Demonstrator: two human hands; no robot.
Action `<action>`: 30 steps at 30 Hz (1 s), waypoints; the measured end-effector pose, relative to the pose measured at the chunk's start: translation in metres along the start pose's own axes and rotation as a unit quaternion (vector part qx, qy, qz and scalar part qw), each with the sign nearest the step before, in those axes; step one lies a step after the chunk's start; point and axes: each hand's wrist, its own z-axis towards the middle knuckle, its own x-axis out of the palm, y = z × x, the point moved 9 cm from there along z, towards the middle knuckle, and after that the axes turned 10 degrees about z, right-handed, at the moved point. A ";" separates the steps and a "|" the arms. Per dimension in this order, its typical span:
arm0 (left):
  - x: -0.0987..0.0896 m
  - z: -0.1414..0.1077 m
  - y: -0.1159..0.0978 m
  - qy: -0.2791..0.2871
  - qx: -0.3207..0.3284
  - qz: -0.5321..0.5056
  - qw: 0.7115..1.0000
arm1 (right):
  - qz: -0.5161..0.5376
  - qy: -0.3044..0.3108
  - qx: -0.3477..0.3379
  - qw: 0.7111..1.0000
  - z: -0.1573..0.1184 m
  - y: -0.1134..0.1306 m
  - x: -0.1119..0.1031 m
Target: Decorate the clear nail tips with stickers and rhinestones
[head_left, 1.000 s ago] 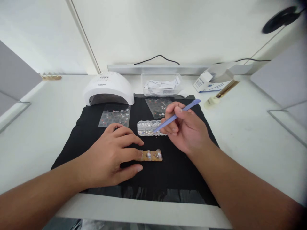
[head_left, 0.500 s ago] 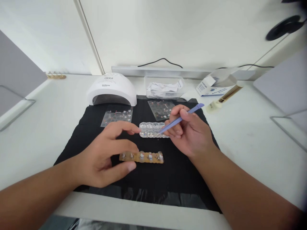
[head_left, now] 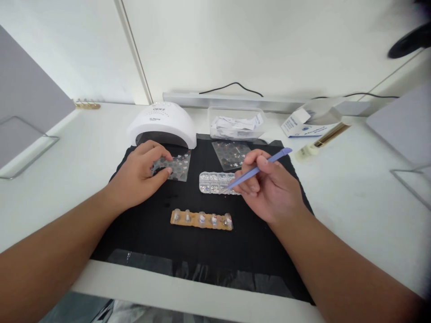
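My right hand grips a slim purple stick tool, its pale tip over a clear compartment case of tiny shiny rhinestones. That hand hides the case's right end. My left hand has its thumb and index finger apart, with nothing visible between them, and is over a clear sticker sheet. Nearer me, a tan strip bears several decorated press-on nails, some with white cartoon figures. A second sticker sheet lies behind the case.
A black mat covers the middle of the white table. Along the back stand a white nail lamp, a clear tub of paper packets and an open carton. A bottle with a gold cap lies at the right.
My left hand has moved from beside the nail strip up and back to the left sticker sheet. My right hand still holds the tool over the case. The view has shifted slightly.
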 end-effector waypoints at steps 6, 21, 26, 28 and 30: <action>0.012 0.001 0.013 0.055 -0.060 0.060 0.995 | -0.003 0.018 0.002 1.000 -0.001 -0.002 0.004; 0.044 -0.004 0.036 0.164 -0.087 0.161 0.969 | -0.015 0.021 -0.007 1.000 -0.001 -0.007 0.003; 0.048 -0.002 0.035 0.180 -0.077 0.170 0.966 | -0.006 0.020 -0.005 1.000 -0.001 -0.009 0.004; 0.047 0.000 0.033 0.184 -0.070 0.172 0.965 | -0.006 0.025 -0.005 1.000 -0.001 -0.009 0.006; 0.047 0.000 0.032 0.186 -0.067 0.176 0.964 | -0.011 0.024 -0.008 1.000 -0.002 -0.009 0.006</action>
